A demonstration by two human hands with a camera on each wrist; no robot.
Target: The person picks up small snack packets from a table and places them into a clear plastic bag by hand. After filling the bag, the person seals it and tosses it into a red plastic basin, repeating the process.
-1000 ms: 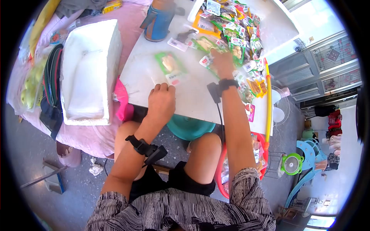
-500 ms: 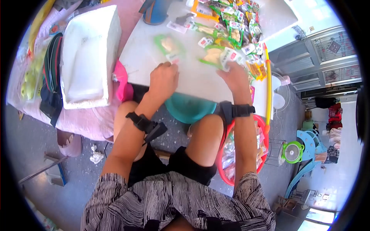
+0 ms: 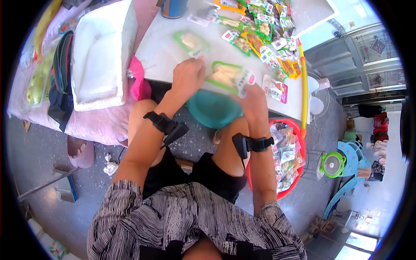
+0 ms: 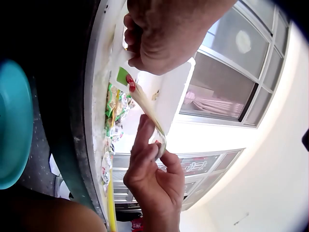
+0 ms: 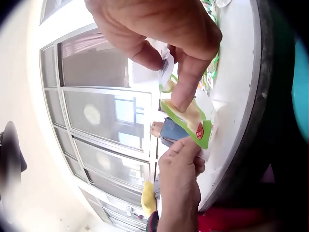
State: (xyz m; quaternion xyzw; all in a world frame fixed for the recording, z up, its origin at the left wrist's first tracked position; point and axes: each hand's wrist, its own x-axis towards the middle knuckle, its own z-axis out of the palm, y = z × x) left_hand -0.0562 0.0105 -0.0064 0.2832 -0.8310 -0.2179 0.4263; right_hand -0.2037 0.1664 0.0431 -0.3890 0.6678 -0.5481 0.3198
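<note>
My right hand (image 3: 253,102) pinches the white-labelled end of a green-edged snack packet (image 3: 223,76) with pale pieces inside, held above the table's near edge. In the right wrist view, a finger lies along this packet (image 5: 186,116). Its far end, bearing a red emblem, reaches close to my left hand (image 3: 188,77). The left fingers are curled, with the thumb against a white packet edge in the left wrist view. A second green-edged packet (image 3: 190,41), blurred, extends from the left fingertips over the white table (image 3: 160,56).
Many snack packets (image 3: 264,28) spread across the table's back right. A yellow bar (image 3: 303,86) runs along its right edge. A teal basin (image 3: 212,110) and a red basin of packets (image 3: 299,162) stand below. Left is a white foam box (image 3: 102,56); a blue container (image 3: 173,8) stands behind.
My right hand has reached into the spread packets, taken one and drawn it back toward me beside the left hand. The left hand has stayed nearly in place; the head view has shifted.
</note>
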